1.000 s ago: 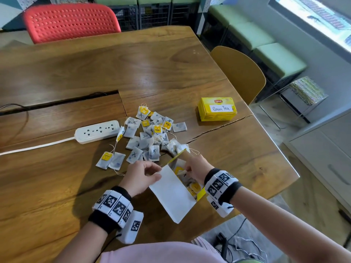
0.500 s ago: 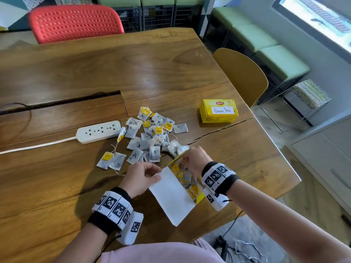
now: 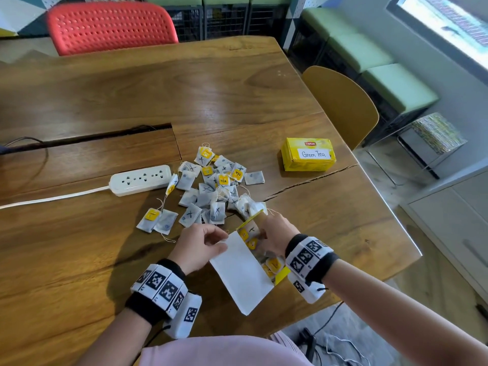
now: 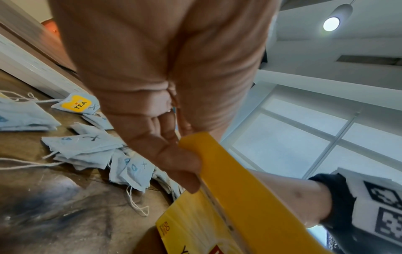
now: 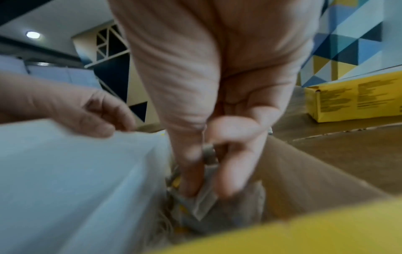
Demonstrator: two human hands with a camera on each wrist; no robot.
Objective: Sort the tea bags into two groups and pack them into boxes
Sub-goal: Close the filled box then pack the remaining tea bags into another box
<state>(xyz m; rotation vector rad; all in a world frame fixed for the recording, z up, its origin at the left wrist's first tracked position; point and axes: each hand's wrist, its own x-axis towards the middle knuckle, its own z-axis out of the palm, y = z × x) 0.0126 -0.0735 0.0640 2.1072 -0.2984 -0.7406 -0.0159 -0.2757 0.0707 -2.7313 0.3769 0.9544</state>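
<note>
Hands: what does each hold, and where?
Left hand grips the open box by its lid's far corner; right hand pinches a tea bag inside the box.

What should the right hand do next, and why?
Probably let go of the tea bag and lift out of the open box. The right hand has its fingers deep inside it, pinching the bag among others already packed, while the left hand holds the lid back. Many bags remain.

Tea bags between power strip and box
</note>
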